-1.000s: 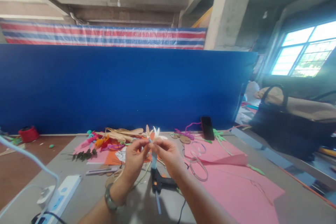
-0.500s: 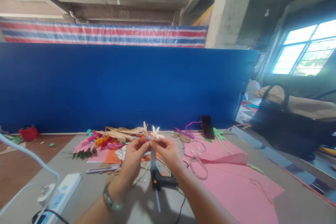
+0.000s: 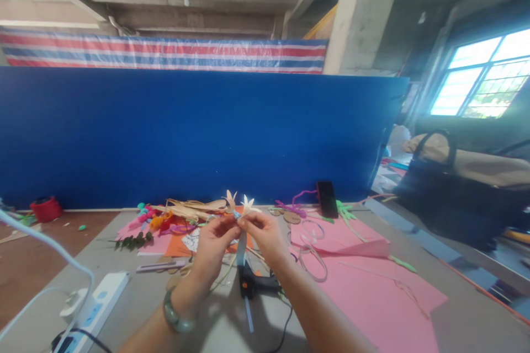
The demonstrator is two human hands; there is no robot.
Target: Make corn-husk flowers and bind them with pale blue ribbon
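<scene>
My left hand [image 3: 213, 247] and my right hand [image 3: 264, 238] meet above the grey table [image 3: 136, 303], fingertips pinched together on a small cream paper flower [image 3: 239, 204]. Its pointed petals stick up above my fingers. A thin stem hangs down from the flower between my wrists. Below my hands a black glue gun [image 3: 253, 284] stands on the table with a clear glue stick in its rear and a black cord trailing toward me. I wear a green bangle on my left wrist.
Pink paper sheets [image 3: 364, 281] lie at right, with clear loops [image 3: 310, 256] on them. A heap of colourful craft bits [image 3: 174, 218] and a black phone [image 3: 326, 199] sit by the blue partition [image 3: 186, 132]. A white power strip [image 3: 93, 306] lies at left, a dark bag [image 3: 451, 193] at right.
My hands have risen slightly and drawn closer together on the flower, and the flower has turned a little between my fingertips.
</scene>
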